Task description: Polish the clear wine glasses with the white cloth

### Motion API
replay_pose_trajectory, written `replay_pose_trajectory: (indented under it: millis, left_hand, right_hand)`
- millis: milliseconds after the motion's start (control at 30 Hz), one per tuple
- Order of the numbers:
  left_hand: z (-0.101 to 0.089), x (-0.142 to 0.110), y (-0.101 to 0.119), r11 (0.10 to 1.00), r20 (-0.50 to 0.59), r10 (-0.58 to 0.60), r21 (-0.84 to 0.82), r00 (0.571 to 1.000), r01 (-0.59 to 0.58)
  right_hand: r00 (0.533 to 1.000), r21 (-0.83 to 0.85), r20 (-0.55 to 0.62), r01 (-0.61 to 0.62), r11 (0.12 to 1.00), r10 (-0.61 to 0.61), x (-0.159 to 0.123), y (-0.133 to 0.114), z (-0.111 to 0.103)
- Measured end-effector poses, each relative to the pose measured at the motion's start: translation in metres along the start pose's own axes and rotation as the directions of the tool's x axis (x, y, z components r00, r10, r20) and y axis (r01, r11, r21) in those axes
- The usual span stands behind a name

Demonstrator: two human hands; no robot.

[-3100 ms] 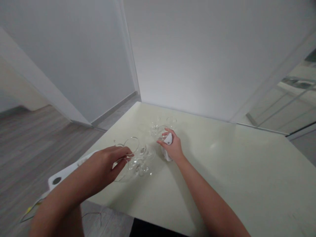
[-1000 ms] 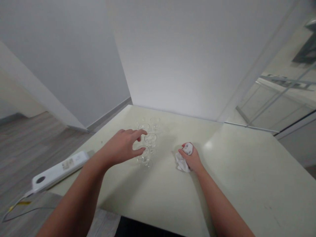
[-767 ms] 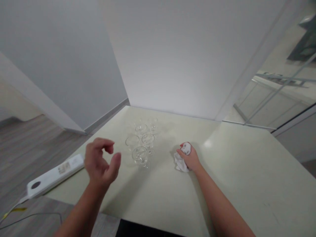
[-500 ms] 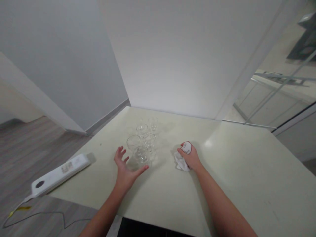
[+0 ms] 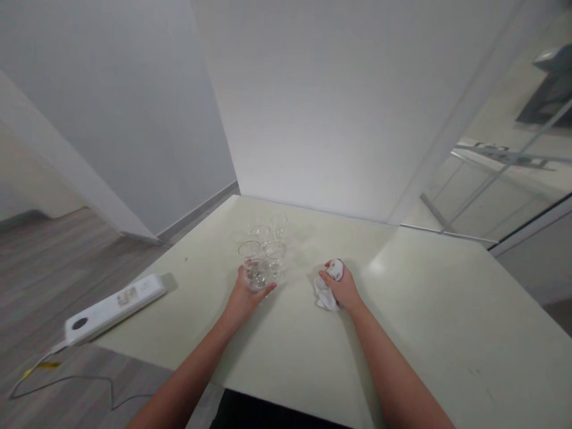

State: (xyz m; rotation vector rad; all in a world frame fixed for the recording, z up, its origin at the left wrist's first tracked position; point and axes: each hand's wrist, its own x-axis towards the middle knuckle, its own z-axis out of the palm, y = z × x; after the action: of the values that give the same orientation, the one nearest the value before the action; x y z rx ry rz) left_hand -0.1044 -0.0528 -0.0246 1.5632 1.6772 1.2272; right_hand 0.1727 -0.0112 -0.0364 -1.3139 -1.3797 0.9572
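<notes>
Several clear stemmed glasses (image 5: 263, 241) stand close together on the pale table (image 5: 424, 310), toward its far left. My left hand (image 5: 242, 300) reaches up from below and cups the nearest glass (image 5: 257, 274), with the fingers on its left side and the thumb on its right. My right hand (image 5: 342, 289) rests on the table to the right of the glasses, closed on a crumpled white cloth (image 5: 325, 294).
A white power strip (image 5: 114, 307) lies at the table's left edge, its cable (image 5: 58, 381) trailing onto the grey wood floor. White walls stand behind the table. A glass partition (image 5: 504, 167) rises at the right.
My left hand drew back from the glasses, opened in the air, then came forward and closed round the nearest glass. My right hand has stayed put on the cloth.
</notes>
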Motion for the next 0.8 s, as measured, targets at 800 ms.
replay_pose_trajectory:
  millis: [800]
  left_hand:
    - [-0.056, -0.121, -0.027, 0.514, 0.191, 0.656, 0.595, 0.730, -0.618]
  right_hand:
    - [0.999, 0.005, -0.037, 0.009, 1.000, -0.009, -0.001, -0.005, 0.002]
